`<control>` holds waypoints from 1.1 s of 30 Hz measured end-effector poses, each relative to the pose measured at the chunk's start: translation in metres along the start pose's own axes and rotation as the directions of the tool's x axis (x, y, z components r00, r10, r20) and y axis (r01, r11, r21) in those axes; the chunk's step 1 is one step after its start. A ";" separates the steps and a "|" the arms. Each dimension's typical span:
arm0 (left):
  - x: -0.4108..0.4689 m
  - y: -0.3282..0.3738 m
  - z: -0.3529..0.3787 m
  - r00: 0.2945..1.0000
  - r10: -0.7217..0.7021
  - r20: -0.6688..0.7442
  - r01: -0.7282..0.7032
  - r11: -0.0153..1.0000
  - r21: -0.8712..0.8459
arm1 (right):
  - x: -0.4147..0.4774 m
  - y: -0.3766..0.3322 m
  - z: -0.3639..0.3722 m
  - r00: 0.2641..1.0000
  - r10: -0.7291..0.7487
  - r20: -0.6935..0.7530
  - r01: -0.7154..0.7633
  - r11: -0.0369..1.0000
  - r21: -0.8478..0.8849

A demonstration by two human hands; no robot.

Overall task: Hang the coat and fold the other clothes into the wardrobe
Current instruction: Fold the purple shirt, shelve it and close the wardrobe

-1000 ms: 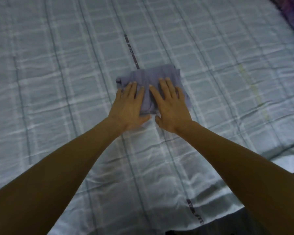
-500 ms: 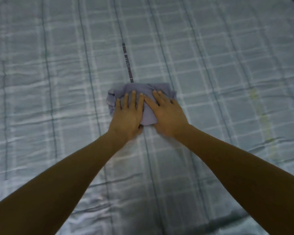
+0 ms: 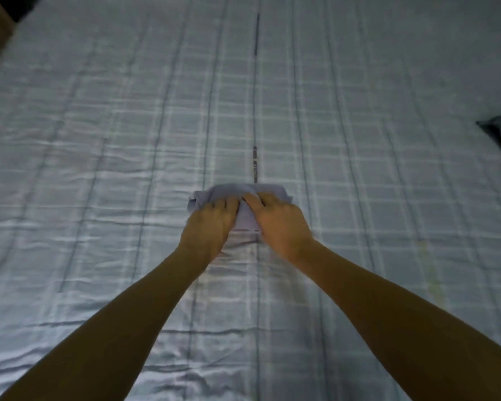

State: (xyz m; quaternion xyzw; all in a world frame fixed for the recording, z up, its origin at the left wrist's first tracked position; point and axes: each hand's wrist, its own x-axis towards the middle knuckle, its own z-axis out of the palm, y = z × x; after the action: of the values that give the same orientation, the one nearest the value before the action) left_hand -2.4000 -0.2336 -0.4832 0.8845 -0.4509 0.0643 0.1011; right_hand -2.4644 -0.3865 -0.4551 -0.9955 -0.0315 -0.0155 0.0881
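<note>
1. The folded cloth (image 3: 245, 219) lies in the middle of the bed (image 3: 99, 169), a small, compact bundle.
2. My left hand (image 3: 210, 227) and right hand (image 3: 279, 225) sit side by side on it, fingers curled into the fabric, gripping.
3. I judge that this two-handed grip keeps the folds together for the lift to the wardrobe.

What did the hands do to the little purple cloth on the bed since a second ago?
Both the left hand and the right hand lay flat on the small folded lilac-grey cloth with straight fingers; now their fingers have curled in and grip it. The cloth stays in the same spot on the pale blue checked bed sheet.
</note>
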 end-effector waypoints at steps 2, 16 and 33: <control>-0.014 -0.020 -0.038 0.998 -0.041 -0.050 0.044 0.997 0.068 | 0.014 -0.032 -0.025 1.000 -0.024 0.001 0.024 1.000 -0.006; -0.263 -0.089 -0.435 0.835 -0.344 -0.430 0.475 0.844 0.248 | 0.004 -0.401 -0.292 0.865 -0.446 -0.231 0.405 0.891 -0.204; -0.549 0.014 -0.707 0.348 -0.644 -0.681 0.925 0.117 0.362 | -0.091 -0.738 -0.450 0.229 -0.930 -0.287 0.933 0.293 -0.206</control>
State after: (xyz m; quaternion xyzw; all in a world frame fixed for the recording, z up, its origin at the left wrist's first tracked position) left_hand -2.7489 0.3563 0.0925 0.9124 0.1950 0.3266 -0.1512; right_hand -2.6148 0.2535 0.1131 -0.7584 -0.6007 -0.2433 0.0701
